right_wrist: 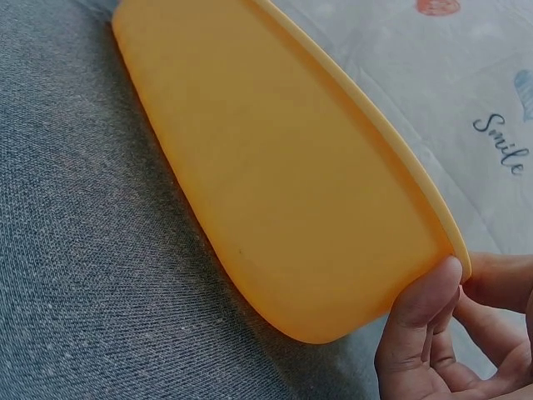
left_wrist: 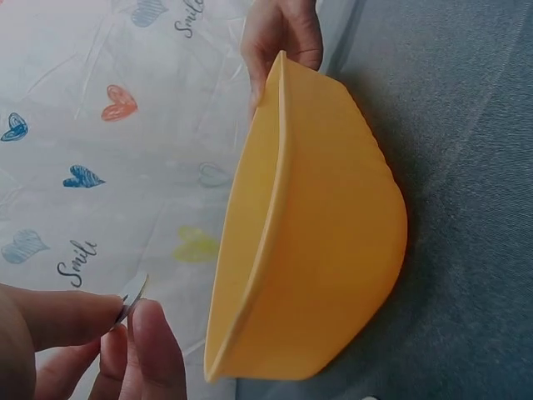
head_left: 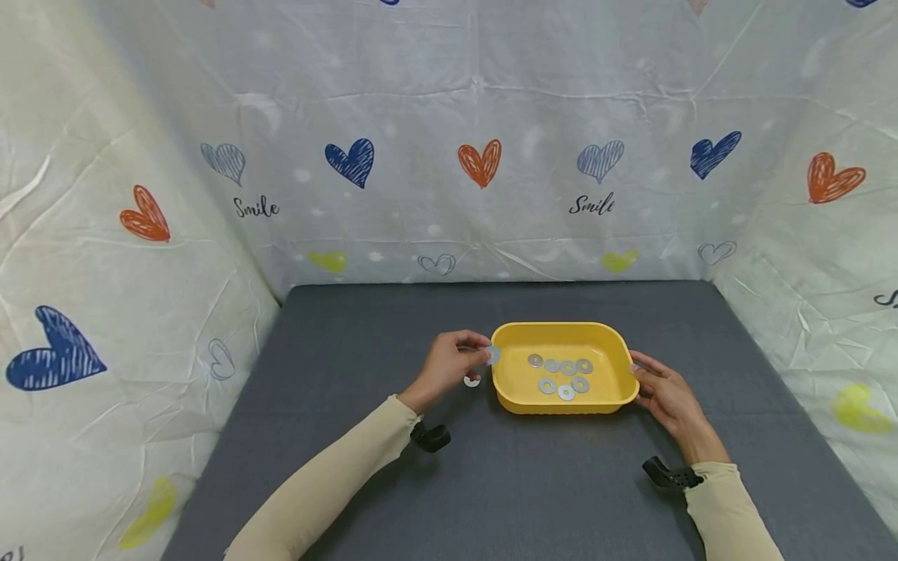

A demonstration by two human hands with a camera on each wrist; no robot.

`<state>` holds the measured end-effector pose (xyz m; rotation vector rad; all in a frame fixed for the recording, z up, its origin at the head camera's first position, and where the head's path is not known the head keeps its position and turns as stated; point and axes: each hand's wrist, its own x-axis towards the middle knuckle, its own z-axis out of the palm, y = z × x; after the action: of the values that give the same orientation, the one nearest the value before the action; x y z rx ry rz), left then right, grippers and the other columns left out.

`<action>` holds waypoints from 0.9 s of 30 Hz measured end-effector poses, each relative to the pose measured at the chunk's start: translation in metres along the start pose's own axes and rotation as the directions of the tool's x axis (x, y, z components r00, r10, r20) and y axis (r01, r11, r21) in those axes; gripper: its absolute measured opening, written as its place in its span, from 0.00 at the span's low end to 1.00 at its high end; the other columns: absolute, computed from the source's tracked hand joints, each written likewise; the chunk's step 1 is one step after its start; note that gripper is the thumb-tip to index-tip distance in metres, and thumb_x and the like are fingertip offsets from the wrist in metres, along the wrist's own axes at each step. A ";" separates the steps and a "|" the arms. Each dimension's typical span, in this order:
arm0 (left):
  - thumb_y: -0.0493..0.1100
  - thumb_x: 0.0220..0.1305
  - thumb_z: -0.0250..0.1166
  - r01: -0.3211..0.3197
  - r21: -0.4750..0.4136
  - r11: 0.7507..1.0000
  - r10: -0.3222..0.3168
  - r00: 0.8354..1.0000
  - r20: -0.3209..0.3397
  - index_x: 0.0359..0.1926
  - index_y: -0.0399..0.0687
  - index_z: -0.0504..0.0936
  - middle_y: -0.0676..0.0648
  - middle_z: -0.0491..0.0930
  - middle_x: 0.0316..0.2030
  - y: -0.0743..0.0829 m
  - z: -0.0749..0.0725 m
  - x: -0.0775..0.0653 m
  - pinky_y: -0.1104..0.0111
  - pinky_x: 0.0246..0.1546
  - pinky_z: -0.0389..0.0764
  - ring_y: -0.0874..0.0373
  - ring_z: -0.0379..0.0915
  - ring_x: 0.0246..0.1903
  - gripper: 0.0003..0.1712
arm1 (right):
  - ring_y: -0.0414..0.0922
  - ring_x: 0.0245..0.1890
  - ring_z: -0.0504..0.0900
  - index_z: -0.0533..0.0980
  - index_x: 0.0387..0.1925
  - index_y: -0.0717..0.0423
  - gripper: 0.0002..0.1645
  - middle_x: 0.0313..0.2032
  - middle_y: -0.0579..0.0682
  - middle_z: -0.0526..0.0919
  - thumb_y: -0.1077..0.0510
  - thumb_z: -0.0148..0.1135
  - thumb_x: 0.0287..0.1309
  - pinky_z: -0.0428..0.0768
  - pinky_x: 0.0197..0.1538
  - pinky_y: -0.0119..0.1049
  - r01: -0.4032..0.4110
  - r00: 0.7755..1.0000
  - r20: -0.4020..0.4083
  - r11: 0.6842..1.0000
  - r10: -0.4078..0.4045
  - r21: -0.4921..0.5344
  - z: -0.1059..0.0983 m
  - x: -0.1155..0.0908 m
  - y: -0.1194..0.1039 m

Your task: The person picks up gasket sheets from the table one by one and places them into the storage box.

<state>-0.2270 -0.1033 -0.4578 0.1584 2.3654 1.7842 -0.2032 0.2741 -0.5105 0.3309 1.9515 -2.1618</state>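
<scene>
A flat metal washer (head_left: 494, 355) is pinched between the thumb and fingers of my left hand (head_left: 449, 365), beside the left rim of a yellow plastic tub (head_left: 554, 407). Seen edge-on in the left wrist view, the held washer (left_wrist: 138, 289) is a thin disc. Several more washers (head_left: 580, 384) lie flat and spread over the tub's floor. On the right, my right hand (head_left: 669, 396) holds the tub's end by its rim. Its thumb (right_wrist: 423, 293) presses the outer wall in the right wrist view. Another washer (head_left: 471, 382) lies on the table under my left hand, partly hidden by fingers.
The tub stands on a dark grey cloth-covered table (head_left: 561, 491). Behind and at both sides hangs a white curtain (head_left: 421, 218) printed with hearts and lettering. Each wrist carries a black band-mounted camera (head_left: 431, 438).
</scene>
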 end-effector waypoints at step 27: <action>0.36 0.61 0.68 -0.005 0.149 0.989 -0.015 0.991 0.133 0.39 0.44 0.86 0.45 0.82 0.36 0.020 0.039 0.037 0.59 0.31 0.88 0.42 0.83 0.40 0.05 | 0.35 0.40 0.82 0.59 0.73 0.52 0.37 0.44 0.34 0.82 0.51 0.59 0.68 0.83 0.40 0.31 0.006 1.000 0.008 1.000 -0.006 0.001 -0.002 0.001 0.001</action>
<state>-0.2554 -0.0543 -0.4520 0.2823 2.3985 1.5420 -0.2036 0.2757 -0.5118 0.3165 1.9494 -2.1640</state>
